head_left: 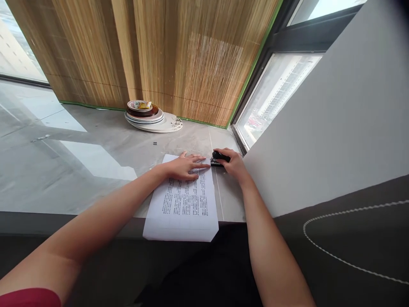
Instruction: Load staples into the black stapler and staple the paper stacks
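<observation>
White printed paper [185,209] lies on the grey stone ledge [105,170], its lower end sticking out past the front edge. My left hand [185,166] rests flat across the upper part of the paper with its fingers spread. At the paper's upper right edge stands a black stapler [220,157]. My right hand [234,164] is wrapped round it, thumb and fingers on its body. The stapler's mouth is close to the left hand's fingertips; whether paper is between its jaws cannot be made out.
A stack of plates [147,117] with a small yellow packet on top stands at the back, before a bamboo blind [159,55]. A small grey piece [155,143] lies nearer. A white wall [329,128] rises close on the right. A twisted cord [332,255] hangs at lower right.
</observation>
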### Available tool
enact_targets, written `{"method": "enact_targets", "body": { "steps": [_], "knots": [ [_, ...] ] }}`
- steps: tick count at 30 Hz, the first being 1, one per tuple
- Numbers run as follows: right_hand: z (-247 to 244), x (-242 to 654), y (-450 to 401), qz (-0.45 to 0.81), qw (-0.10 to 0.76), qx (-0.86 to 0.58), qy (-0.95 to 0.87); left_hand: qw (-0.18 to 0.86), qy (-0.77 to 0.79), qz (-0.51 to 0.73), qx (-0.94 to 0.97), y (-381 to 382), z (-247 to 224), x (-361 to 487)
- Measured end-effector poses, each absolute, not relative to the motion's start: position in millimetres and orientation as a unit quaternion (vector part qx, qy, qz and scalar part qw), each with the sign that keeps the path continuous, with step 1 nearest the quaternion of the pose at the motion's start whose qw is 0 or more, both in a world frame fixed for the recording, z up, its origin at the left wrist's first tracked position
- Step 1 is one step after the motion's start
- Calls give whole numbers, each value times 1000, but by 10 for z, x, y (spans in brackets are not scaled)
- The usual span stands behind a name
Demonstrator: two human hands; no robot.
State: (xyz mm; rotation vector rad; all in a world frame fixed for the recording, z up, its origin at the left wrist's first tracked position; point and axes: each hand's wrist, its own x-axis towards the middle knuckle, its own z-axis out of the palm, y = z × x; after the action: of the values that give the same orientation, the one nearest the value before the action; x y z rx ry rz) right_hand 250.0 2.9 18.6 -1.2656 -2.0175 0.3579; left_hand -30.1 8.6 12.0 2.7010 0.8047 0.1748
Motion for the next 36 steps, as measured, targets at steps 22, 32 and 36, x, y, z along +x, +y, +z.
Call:
{"method": "enact_targets", "body": {
  "steps": [22,32,36],
  "knots": [
    [126,2215,68,105,301,-493,-810,176,280,64,942,113,43,-287],
    [178,2098,6,79,261,-517,-812,185,277,89,939,86,53,-270],
    [185,2091,0,81,262,-518,-810,192,278,97,936,79,64,-270]
  ]
}}
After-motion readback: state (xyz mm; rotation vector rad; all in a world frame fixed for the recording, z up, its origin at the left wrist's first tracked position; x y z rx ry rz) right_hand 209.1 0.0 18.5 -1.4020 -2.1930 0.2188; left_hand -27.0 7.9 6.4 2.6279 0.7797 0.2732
